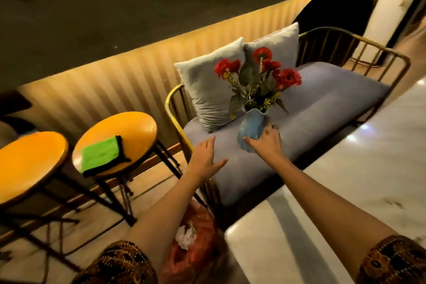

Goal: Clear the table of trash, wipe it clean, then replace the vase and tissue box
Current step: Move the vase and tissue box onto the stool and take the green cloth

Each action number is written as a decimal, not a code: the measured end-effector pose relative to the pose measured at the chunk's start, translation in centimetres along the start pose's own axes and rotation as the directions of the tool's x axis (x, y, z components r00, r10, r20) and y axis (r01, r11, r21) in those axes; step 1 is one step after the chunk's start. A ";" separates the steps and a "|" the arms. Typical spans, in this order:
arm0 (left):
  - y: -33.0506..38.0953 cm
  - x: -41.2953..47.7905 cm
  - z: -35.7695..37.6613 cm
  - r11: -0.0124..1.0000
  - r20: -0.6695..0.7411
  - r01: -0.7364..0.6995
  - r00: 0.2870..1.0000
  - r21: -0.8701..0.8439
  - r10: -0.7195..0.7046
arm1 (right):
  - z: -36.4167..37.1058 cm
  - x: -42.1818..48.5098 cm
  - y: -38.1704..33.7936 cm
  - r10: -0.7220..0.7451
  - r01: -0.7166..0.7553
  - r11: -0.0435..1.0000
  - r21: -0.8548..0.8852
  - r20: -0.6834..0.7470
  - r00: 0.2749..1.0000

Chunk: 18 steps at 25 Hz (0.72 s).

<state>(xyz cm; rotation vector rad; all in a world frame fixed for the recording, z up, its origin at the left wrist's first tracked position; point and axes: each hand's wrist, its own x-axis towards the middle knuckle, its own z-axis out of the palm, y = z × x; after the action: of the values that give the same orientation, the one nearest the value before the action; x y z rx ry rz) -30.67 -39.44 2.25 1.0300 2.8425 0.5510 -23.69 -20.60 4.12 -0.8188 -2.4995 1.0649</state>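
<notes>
The right hand grips the wavy blue ceramic vase of red flowers above the grey-cushioned bench — the left hand hovers alongside, fingers spread, holding nothing.

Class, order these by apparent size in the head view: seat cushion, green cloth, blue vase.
Largest, clearly: seat cushion.
Then green cloth and blue vase: nearly alike; the right hand hides part of the vase, so unsure.

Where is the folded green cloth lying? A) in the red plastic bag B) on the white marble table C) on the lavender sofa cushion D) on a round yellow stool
D: the folded green cloth with black edging lies flat on the seat of a round yellow stool.
</notes>
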 end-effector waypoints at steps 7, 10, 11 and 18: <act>-18.0 -1.1 -3.8 0.963 -0.065 0.268 0.961 -0.001 -0.267 | 16.8 4.3 -12.6 -0.164 0.152 0.986 0.067 0.249 0.954; -24.3 -0.7 -5.5 0.946 -0.087 0.323 0.943 0.009 -0.321 | 23.0 5.7 -18.0 -0.191 0.167 0.981 0.100 0.315 0.930; -26.6 -0.5 -5.9 0.941 -0.095 0.338 0.937 0.003 -0.336 | 25.1 6.2 -19.6 -0.207 0.184 0.978 0.101 0.330 0.921; -36.1 2.4 -7.2 0.926 -0.145 0.377 0.918 0.021 -0.370 | 36.6 10.1 -26.5 -0.222 0.212 0.975 0.064 0.316 0.923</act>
<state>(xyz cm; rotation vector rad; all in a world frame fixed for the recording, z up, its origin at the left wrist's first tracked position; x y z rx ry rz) -55.74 -65.87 -3.65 0.4410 3.0736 0.5345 -59.32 -49.81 -0.83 -0.3676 -2.7511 1.2339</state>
